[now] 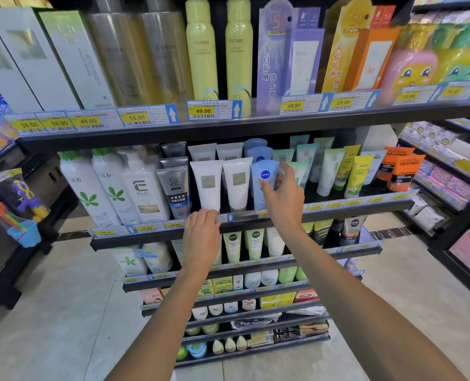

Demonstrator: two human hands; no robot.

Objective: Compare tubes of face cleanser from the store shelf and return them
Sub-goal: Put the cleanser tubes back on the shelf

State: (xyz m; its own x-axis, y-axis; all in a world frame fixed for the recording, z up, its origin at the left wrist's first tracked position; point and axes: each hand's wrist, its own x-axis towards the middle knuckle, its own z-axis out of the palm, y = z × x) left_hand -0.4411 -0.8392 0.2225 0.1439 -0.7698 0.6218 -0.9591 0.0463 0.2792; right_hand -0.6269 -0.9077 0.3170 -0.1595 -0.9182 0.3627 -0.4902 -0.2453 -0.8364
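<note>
A: Item, second shelf [338, 213]?
B: Blue Nivea tube [264, 185], upright among the tubes; right hand [283, 199] fingers curled around it.
A: Left hand [200, 237]?
B: Fingers curled at the rail below the white tube [207, 185]; grip unclear.

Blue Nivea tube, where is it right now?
Head view, centre: the blue Nivea tube stands on the second shelf, right of two white tubes, with the right hand gripping it.
</note>
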